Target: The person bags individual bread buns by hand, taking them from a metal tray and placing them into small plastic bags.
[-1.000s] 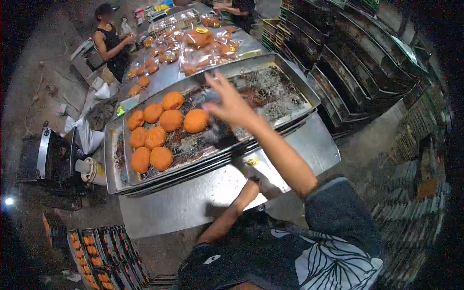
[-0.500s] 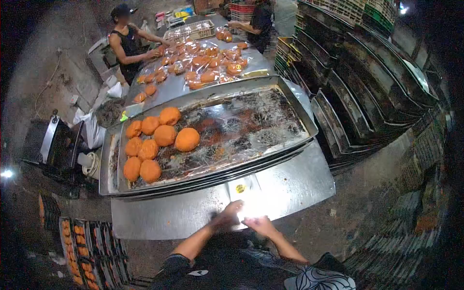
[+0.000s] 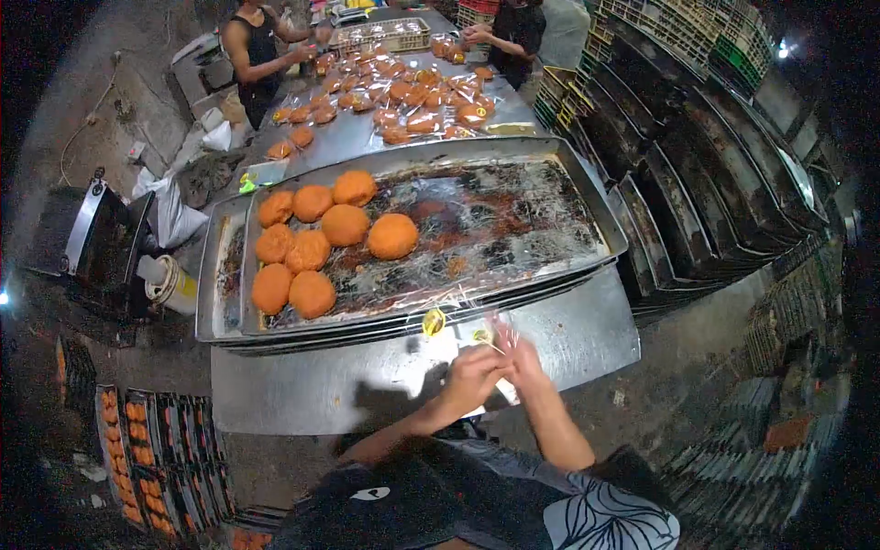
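My left hand (image 3: 469, 376) is closed, pinching a clear plastic bag (image 3: 456, 301) with a yellow round label, just over the front of the metal table. Against it, my right hand (image 3: 525, 363) grips the same bag's edge; its fingertips are blurred. A second yellow label (image 3: 483, 337) shows beside my fingers, on clear plastic. Beyond the hands lies a large worn baking tray (image 3: 495, 234), stacked on others. Several round orange-brown buns (image 3: 345, 225) sit together in its left part, and one bun (image 3: 393, 236) lies at the group's right edge.
Bagged buns (image 3: 412, 92) cover the far table, near a plastic crate (image 3: 380, 37). Two people stand there, one at left (image 3: 252, 55), one at right (image 3: 518, 41). Stacked trays (image 3: 697, 183) rise at right. Racks of buns (image 3: 137, 449) stand low at left.
Both hands have risen and shifted right, coming together. The labelled bag is lifted off the table towards the tray's front edge. The view has tilted down slightly.
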The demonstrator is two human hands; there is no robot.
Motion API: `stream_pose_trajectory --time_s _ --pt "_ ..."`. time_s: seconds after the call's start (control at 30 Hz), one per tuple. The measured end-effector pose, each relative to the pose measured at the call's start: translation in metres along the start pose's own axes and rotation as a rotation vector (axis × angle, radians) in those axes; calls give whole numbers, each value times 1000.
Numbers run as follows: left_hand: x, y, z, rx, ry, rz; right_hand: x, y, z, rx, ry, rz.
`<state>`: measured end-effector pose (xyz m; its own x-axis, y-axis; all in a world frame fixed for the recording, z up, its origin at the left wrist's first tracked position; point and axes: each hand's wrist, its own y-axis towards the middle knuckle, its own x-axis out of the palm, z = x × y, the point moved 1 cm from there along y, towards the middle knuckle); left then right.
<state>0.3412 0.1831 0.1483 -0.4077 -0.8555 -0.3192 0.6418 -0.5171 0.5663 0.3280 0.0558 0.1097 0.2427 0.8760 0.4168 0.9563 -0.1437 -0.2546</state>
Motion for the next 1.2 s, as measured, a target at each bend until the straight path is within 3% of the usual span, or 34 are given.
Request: stream_pose_trajectory --time_s 0.07,0.1,0.13,0.17,0.2,0.23,0.27,0.3,0.33,0.37,0.4,0.43,0.47,0.53,0.6,0.67,0.73,0.8,0.83,0.87,0.9,1.03,1.07,1.13,1.2 --pt "-14 -3 -19 -257 -158 232 62 17 -43 -293 298 -73" --pt "-26 1 -32 -395 -563 402 85 20 -43 -252 557 -285" --pt "-40 14 -37 -402 -805 711 109 23 -44 -158 797 -487" --pt "-75 17 -37 -614 -1376 733 125 26 -25 -8 743 -500" --pt "-102 9 -52 -516 -1300 528 123 43 10 251 527 -573" --pt "-127 11 -52 -612 -1192 559 129 50 10 199 147 -635" --pt "-146 -19 -105 -638 -1410 438 135 71 -2 127 -245 -686" --pt "-163 -11 -103 -558 -1317 738 135 104 -25 -330 -1014 -890" --pt "-178 -6 -97 -477 -1202 1039 139 132 -44 -798 -1210 -858" --pt "-193 -6 -96 -405 -1137 1030 141 159 -67 -1029 -1602 -748" --pt "-206 -8 -94 -345 -1069 1021 131 192 -60 -909 -1967 -665" --pt "-214 -7 -86 -360 -1094 1027 109 235 -41 -1002 -1758 -850" --pt "-220 -8 -90 -388 -1083 1105 105 249 -27 -988 -1789 -631" --pt "-234 -8 -90 -316 -1117 1241 135 211 -25 -734 -1435 -268" --pt "-235 -12 -93 -286 -1163 1261 170 134 -21 -978 -1252 -54" --pt "-221 -8 -90 -248 -1225 1263 191 86 -19 -1324 -1214 -177" --pt "-189 7 -77 -179 -1090 1061 207 62 -27 -1385 -1194 -163" --pt "-175 17 -63 -157 -1208 969 192 44 -25 -1340 -1136 -82" --pt "-172 18 -64 -303 -1361 823 187 35 -23 -1298 -1056 -32" --pt "-167 20 -64 -447 -1498 669 177 21 -17 -1402 -1080 2" --pt "-152 22 -62 -383 -1256 734 166 17 -18 -1412 -1037 63" --pt "-107 36 -26 -321 -959 792 146 25 -39 -1348 -1049 358" --pt "-107 39 -24 -319 -962 793 142 21 -39 -1351 -1051 357" --pt "-115 44 -22 -367 -1243 559 139 10 -28 -1322 -1060 322" --pt "-107 44 -21 -415 -1215 557 137 -3 -20 -1326 -1067 326"
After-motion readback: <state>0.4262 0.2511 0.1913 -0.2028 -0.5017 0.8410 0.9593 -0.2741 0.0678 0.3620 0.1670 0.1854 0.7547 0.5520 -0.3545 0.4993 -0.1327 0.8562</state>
